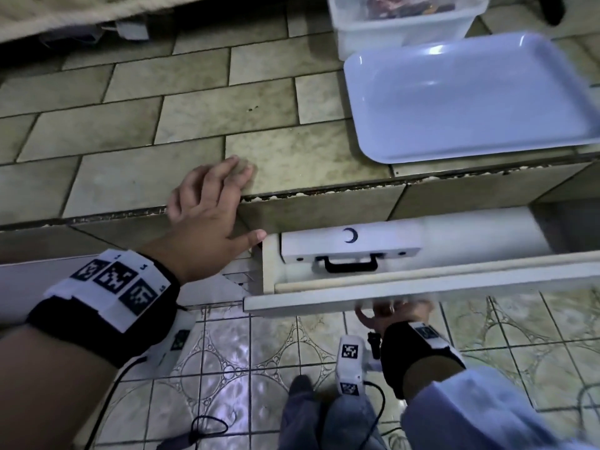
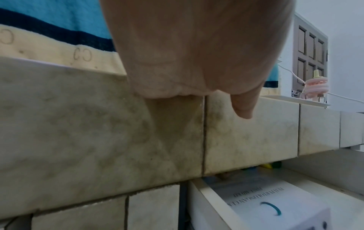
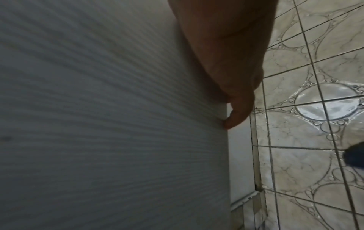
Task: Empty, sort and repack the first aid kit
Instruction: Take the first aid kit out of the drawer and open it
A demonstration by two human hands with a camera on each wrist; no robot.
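Note:
The first aid kit (image 1: 350, 245) is a white case with a black handle and a crescent mark. It lies in an open drawer (image 1: 422, 292) under the tiled counter (image 1: 194, 125), and the left wrist view shows its printed lid (image 2: 275, 207). My left hand (image 1: 211, 203) rests flat on the counter's front edge, fingers straight, holding nothing; seen from the wrist, this left hand (image 2: 197, 54) has its thumb hanging over the edge tile. My right hand (image 1: 393, 311) grips the lower edge of the drawer front from below. In the right wrist view the right hand (image 3: 236, 101) curls behind the ribbed drawer front (image 3: 98, 124).
An empty pale tray (image 1: 470, 102) sits on the counter at the right, with a translucent plastic bin (image 1: 402, 30) behind it. A cloth (image 1: 65, 11) hangs over the counter's far left. Patterned floor tiles (image 1: 243, 368) and my legs are below the drawer.

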